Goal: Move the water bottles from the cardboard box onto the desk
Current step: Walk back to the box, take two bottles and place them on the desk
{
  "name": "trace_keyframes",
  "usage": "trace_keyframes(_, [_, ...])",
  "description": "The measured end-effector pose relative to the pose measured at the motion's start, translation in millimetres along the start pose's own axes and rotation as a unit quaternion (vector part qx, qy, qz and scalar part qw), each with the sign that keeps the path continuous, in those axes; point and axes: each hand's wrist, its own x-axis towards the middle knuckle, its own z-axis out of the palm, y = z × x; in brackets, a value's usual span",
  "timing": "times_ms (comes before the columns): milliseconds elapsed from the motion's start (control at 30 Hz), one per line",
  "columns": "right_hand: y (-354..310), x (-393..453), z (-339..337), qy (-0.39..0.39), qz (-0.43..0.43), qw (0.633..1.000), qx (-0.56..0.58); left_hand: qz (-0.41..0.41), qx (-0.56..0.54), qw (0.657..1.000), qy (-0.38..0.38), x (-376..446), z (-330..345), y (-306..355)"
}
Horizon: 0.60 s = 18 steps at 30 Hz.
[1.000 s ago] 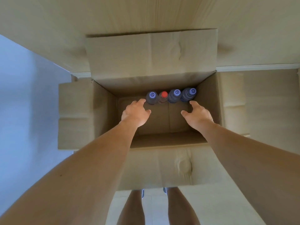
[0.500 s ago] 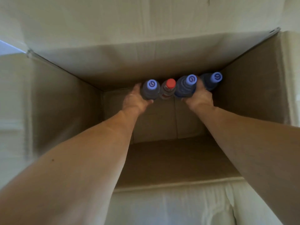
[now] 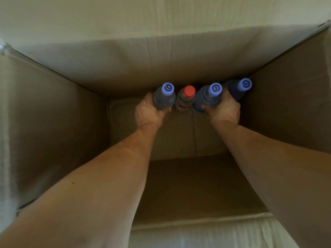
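Note:
Several bottles stand in a row along the far wall inside the cardboard box (image 3: 53,113). My left hand (image 3: 147,112) grips the leftmost blue-capped bottle (image 3: 164,98) round its body. My right hand (image 3: 223,110) grips another blue-capped bottle (image 3: 208,97), third in the row. Between the two stands a red-capped bottle (image 3: 185,99), untouched. A darker blue-capped bottle (image 3: 238,88) stands at the far right, behind my right hand. Both arms reach deep into the box.
The box walls rise close on the left, on the right (image 3: 295,95) and at the far side. The box floor (image 3: 179,140) in front of the bottles is bare cardboard. The near rim (image 3: 197,224) runs under my forearms.
One second ago my open hands hovered over the box from above. They went down to the bottles and closed round two of them. The view is now deep in the box.

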Motion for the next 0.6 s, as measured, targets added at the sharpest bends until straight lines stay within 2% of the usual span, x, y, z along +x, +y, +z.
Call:
trace_keyframes(100, [-1, -14, -10, -0.009, -0.010, 1.000, -0.006, -0.001, -0.031, 1.000, -0.002, -12, -17, -2])
trace_keyframes(267, [-9, -41, -52, -0.079, -0.025, 0.996, 0.015, -0.002, -0.055, 0.996, -0.066, -44, -65, 9])
trace_keyframes(400, [-24, -61, -93, -0.123, -0.046, 0.989, 0.067, -0.032, -0.128, 0.984, -0.121, -73, -106, 22])
trace_keyframes(600, [-56, -84, -146, -0.241, -0.060, 0.950, 0.187, -0.075, -0.245, 0.954, -0.155, -112, -166, 50])
